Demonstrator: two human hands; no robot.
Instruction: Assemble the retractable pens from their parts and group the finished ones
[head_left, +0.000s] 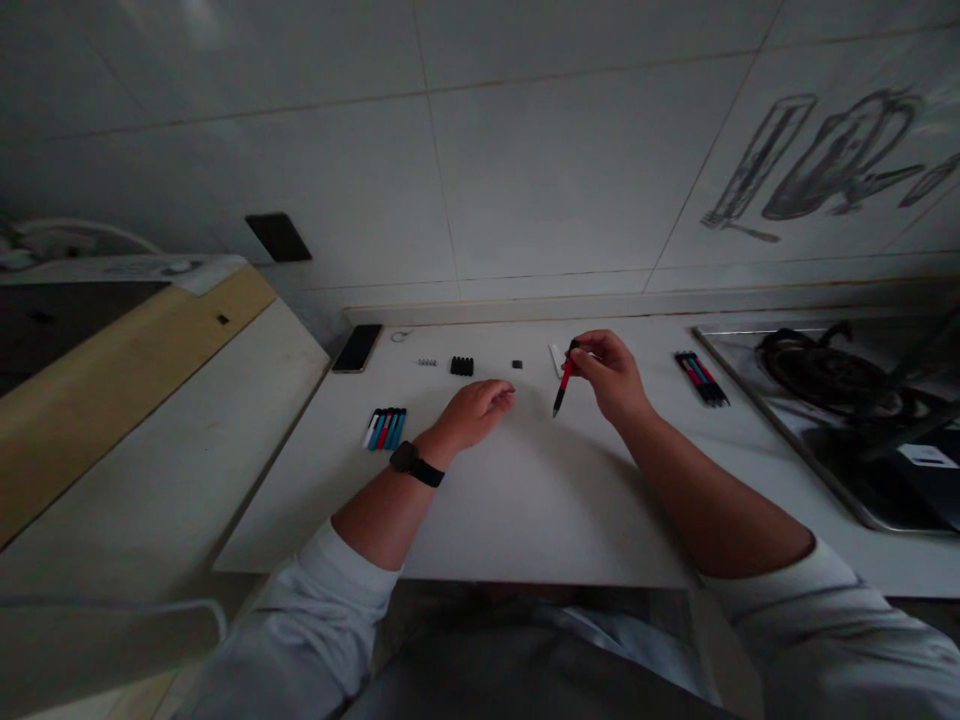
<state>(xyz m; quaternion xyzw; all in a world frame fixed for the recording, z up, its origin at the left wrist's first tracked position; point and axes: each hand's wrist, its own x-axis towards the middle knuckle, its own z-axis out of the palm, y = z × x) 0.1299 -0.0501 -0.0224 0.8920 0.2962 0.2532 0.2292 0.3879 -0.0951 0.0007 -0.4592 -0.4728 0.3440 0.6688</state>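
Observation:
My right hand (pixel 611 375) is closed on a red and black pen (pixel 566 382), held by its upper end with the dark tip pointing down above the white table. My left hand (pixel 474 412), with a black watch on the wrist, has its fingers curled together; what they hold, if anything, is too small to make out. Beyond it lie a cluster of black ribbed pieces (pixel 462 366), a row of small springs (pixel 427 362) and a small dark piece (pixel 517 364). A thin white strip (pixel 555 358) rests behind the pen. Left of my left hand are several coloured pen barrels (pixel 385 429).
Several pens (pixel 701 379) lie together on the right, beside a metal tray (pixel 780 430) holding dark items. A phone (pixel 358 348) and a thin ring-like item (pixel 401 337) are at the back left. A tiled wall (pixel 540 180) closes off the back; a cabinet (pixel 150 440) stands left.

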